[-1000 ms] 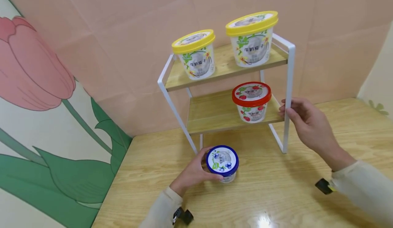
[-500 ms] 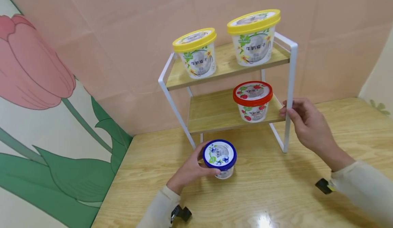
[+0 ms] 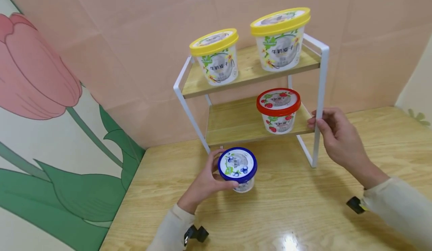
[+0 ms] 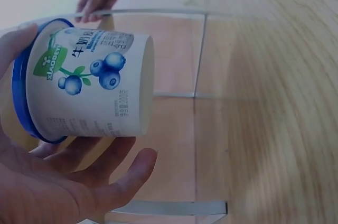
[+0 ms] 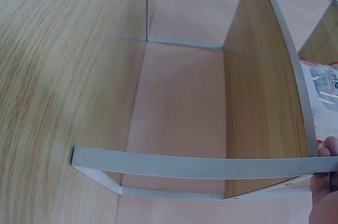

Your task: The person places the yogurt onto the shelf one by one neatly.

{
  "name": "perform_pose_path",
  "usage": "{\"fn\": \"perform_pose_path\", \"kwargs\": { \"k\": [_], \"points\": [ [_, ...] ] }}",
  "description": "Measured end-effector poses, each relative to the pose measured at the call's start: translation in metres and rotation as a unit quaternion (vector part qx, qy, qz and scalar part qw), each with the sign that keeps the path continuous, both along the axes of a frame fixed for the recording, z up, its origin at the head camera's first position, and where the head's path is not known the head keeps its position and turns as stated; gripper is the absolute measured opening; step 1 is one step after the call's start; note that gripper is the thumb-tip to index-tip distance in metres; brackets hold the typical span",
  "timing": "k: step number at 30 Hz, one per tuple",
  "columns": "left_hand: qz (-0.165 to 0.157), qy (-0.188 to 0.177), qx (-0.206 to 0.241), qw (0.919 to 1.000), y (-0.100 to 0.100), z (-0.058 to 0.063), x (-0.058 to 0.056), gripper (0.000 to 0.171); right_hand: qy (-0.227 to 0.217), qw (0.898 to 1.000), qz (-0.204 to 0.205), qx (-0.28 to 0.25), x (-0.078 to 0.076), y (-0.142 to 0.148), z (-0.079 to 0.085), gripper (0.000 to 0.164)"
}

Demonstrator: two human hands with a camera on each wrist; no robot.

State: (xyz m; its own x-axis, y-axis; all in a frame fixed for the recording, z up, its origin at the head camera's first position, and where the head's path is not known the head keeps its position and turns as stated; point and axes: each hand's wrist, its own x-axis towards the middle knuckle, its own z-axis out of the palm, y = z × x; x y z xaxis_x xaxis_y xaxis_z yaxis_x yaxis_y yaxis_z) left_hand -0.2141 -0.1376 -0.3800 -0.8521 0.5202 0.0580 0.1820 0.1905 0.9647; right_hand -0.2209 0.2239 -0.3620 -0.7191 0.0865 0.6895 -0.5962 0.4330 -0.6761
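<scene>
My left hand [image 3: 206, 183] grips a tub with a dark blue lid [image 3: 237, 164], its thumb at the near side and fingers behind. Blueberries are printed on the tub's white wall [image 4: 100, 76], and its base is raised off the table in the left wrist view. It hangs just in front of the white-framed rack's left leg, below the middle shelf [image 3: 233, 125]. On the right, my right hand [image 3: 344, 138] holds the rack's upright post [image 3: 321, 89] at middle-shelf height, thumb in front. A red-lidded tub [image 3: 278, 110] stands on that shelf, near the right hand.
Two yellow-lidded tubs stand on the top shelf, a left tub [image 3: 219, 65] and a right tub [image 3: 280, 50]. The rack stands on a wood-grain table [image 3: 270, 213] before a pink backdrop [image 3: 135, 56]. A tulip mural [image 3: 40, 71] covers the left wall.
My left hand has carried the blue-lidded tub a little up and left, closer to the rack. The right hand keeps its hold on the post.
</scene>
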Motion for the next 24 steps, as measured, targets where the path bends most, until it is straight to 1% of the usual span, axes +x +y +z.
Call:
{"fn": "perform_pose_path", "kwargs": {
  "k": [4,8,14,24],
  "points": [
    [0.003,0.007,0.022,0.9997,-0.001,0.003,0.0,0.091,-0.001,1.0,-0.004,-0.001,0.0,0.0,-0.001,0.021],
    [0.011,0.0,0.032,0.9994,-0.002,0.005,0.0,0.088,-0.003,1.0,-0.006,-0.004,-0.001,-0.001,-0.002,0.022],
    [0.024,-0.005,0.026,0.9994,-0.003,0.008,0.0,0.087,-0.001,1.0,-0.008,0.0,-0.001,-0.002,-0.002,0.021],
    [0.03,-0.009,0.018,0.9993,-0.005,0.016,0.0,0.087,0.003,1.0,-0.014,0.002,-0.001,-0.003,-0.003,0.021]
  ]
}}
